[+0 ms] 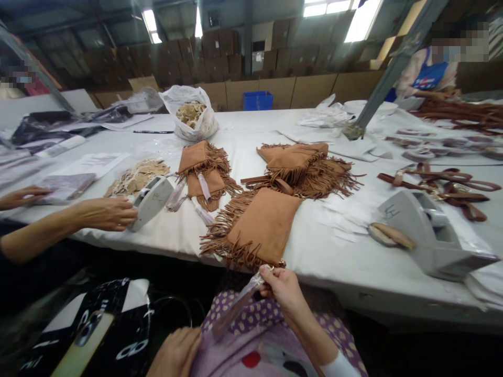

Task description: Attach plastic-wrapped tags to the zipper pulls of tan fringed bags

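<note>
My right hand is closed in a pinch on the metal-clip end of a strap wrapped in clear plastic, which hangs down over my lap. Just beyond it, a brown fringed suede bag lies at the table edge, with a small metal clasp at its near corner. Low in the picture, my left hand rests on my lap, its fingers lying against the apron and partly hidden. More fringed bags lie behind, in a left pile and a right pile. Plastic-wrapped straps lie on the left pile.
A co-worker's hand reaches in at left, beside a grey tape dispenser. Another tape dispenser stands at right near brown straps. A plastic sack, a tag heap and a metal post stand farther back.
</note>
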The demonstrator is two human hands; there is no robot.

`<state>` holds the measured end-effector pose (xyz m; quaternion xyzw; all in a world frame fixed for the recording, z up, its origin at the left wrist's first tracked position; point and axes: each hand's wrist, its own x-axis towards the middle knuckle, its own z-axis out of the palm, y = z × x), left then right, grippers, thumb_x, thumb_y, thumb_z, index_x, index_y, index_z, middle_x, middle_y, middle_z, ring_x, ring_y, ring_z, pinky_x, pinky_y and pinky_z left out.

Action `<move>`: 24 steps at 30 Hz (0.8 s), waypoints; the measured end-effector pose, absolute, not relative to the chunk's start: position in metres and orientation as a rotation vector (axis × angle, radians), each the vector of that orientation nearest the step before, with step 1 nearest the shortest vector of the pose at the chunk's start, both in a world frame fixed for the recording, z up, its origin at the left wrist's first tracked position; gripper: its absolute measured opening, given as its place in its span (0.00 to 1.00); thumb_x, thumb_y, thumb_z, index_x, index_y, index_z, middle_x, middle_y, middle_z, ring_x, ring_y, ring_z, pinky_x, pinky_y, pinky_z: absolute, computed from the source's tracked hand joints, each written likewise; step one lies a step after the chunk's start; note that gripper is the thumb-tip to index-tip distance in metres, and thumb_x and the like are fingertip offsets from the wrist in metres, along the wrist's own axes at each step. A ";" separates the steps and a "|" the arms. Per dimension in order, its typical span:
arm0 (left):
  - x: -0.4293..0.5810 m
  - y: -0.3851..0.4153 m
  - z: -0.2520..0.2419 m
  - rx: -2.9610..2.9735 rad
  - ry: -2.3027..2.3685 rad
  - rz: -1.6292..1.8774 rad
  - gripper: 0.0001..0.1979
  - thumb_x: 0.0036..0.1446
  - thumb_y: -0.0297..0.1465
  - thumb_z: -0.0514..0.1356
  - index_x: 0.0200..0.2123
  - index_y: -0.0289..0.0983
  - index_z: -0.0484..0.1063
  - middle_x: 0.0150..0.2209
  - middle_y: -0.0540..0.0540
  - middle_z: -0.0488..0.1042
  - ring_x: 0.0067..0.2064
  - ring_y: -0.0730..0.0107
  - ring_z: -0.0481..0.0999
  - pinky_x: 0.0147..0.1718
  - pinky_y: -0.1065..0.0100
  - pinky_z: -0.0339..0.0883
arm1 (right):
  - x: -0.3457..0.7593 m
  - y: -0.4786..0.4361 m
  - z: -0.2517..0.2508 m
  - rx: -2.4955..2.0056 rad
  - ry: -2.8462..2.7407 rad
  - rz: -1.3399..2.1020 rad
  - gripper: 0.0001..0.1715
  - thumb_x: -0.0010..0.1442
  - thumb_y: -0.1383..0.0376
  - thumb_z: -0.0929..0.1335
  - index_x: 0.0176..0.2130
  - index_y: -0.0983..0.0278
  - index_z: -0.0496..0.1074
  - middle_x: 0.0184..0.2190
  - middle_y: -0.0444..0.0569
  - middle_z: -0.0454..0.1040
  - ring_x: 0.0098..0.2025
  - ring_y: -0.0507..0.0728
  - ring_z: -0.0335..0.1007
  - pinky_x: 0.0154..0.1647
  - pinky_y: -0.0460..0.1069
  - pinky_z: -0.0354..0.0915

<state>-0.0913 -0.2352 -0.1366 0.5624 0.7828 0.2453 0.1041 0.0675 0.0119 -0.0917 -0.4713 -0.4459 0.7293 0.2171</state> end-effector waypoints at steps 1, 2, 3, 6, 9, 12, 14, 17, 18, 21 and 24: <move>-0.095 -0.225 -0.128 1.568 2.330 0.816 0.15 0.62 0.35 0.50 0.44 0.40 0.75 0.39 0.44 0.79 0.41 0.63 0.78 0.44 0.66 0.72 | 0.067 0.012 -0.092 -1.305 -1.242 2.024 0.26 0.42 0.48 0.74 0.20 0.69 0.71 0.16 0.48 0.72 0.17 0.49 0.65 0.19 0.43 0.64; -0.096 -0.210 -0.118 1.449 2.342 0.921 0.15 0.62 0.37 0.50 0.44 0.39 0.74 0.43 0.43 0.78 0.45 0.61 0.77 0.48 0.63 0.70 | 0.067 0.012 -0.092 -1.301 -1.249 2.035 0.26 0.42 0.48 0.74 0.20 0.69 0.71 0.16 0.49 0.73 0.17 0.49 0.65 0.19 0.43 0.64; -0.094 -0.191 -0.108 1.330 2.304 1.006 0.16 0.63 0.38 0.50 0.45 0.39 0.74 0.44 0.42 0.77 0.47 0.61 0.76 0.48 0.62 0.69 | 0.066 0.011 -0.091 -1.297 -1.252 2.051 0.27 0.42 0.48 0.74 0.21 0.69 0.72 0.17 0.49 0.73 0.17 0.49 0.65 0.19 0.43 0.64; -0.076 -0.126 -0.083 1.061 1.952 1.186 0.21 0.61 0.43 0.51 0.49 0.35 0.69 0.41 0.41 0.78 0.43 0.62 0.77 0.43 0.65 0.70 | 0.066 0.008 -0.088 -1.267 -1.228 2.107 0.27 0.42 0.47 0.74 0.22 0.69 0.73 0.18 0.49 0.73 0.18 0.49 0.65 0.20 0.43 0.63; -0.051 -0.083 -0.077 0.890 1.582 1.156 0.24 0.57 0.48 0.53 0.41 0.32 0.72 0.28 0.45 0.77 0.23 0.71 0.74 0.24 0.72 0.67 | 0.068 0.009 -0.087 -1.211 -1.218 2.126 0.26 0.42 0.47 0.74 0.22 0.69 0.73 0.18 0.47 0.72 0.19 0.48 0.63 0.21 0.43 0.60; -0.038 -0.073 -0.081 0.712 1.495 1.140 0.26 0.52 0.52 0.56 0.31 0.32 0.71 0.18 0.51 0.71 0.13 0.80 0.60 0.13 0.76 0.51 | 0.071 0.015 -0.092 -1.193 -1.284 2.071 0.27 0.41 0.46 0.74 0.18 0.69 0.72 0.14 0.44 0.67 0.17 0.47 0.55 0.18 0.43 0.52; -0.037 -0.075 -0.083 0.638 1.501 1.165 0.25 0.49 0.52 0.59 0.30 0.32 0.70 0.17 0.51 0.70 0.12 0.81 0.58 0.12 0.77 0.47 | 0.070 0.018 -0.099 -1.218 -1.323 2.027 0.29 0.40 0.45 0.74 0.16 0.68 0.71 0.11 0.42 0.62 0.16 0.46 0.50 0.18 0.44 0.47; -0.036 -0.079 -0.084 0.566 1.479 1.203 0.23 0.47 0.50 0.61 0.28 0.33 0.70 0.18 0.51 0.71 0.11 0.83 0.57 0.12 0.77 0.45 | 0.067 0.015 -0.108 -1.234 -1.307 2.036 0.30 0.39 0.43 0.73 0.15 0.68 0.70 0.10 0.40 0.60 0.16 0.46 0.47 0.17 0.45 0.44; -0.035 -0.080 -0.084 0.553 1.481 1.215 0.23 0.46 0.50 0.62 0.27 0.33 0.70 0.18 0.51 0.70 0.11 0.83 0.56 0.12 0.77 0.45 | 0.066 0.013 -0.110 -1.234 -1.298 2.055 0.30 0.39 0.42 0.73 0.15 0.67 0.70 0.10 0.40 0.60 0.15 0.46 0.48 0.17 0.44 0.44; -0.029 -0.083 -0.090 0.549 1.569 1.231 0.24 0.43 0.51 0.63 0.26 0.33 0.70 0.18 0.53 0.68 0.11 0.83 0.54 0.12 0.77 0.43 | 0.075 0.011 -0.110 -1.239 -1.375 2.094 0.32 0.41 0.40 0.71 0.17 0.67 0.71 0.11 0.41 0.62 0.15 0.47 0.52 0.17 0.44 0.49; -0.028 -0.086 -0.102 0.504 1.675 1.226 0.25 0.40 0.53 0.63 0.27 0.34 0.72 0.16 0.55 0.66 0.12 0.82 0.52 0.12 0.76 0.41 | 0.115 0.035 -0.096 -1.256 -1.528 1.838 0.29 0.47 0.42 0.69 0.23 0.67 0.75 0.14 0.45 0.69 0.18 0.50 0.61 0.19 0.44 0.55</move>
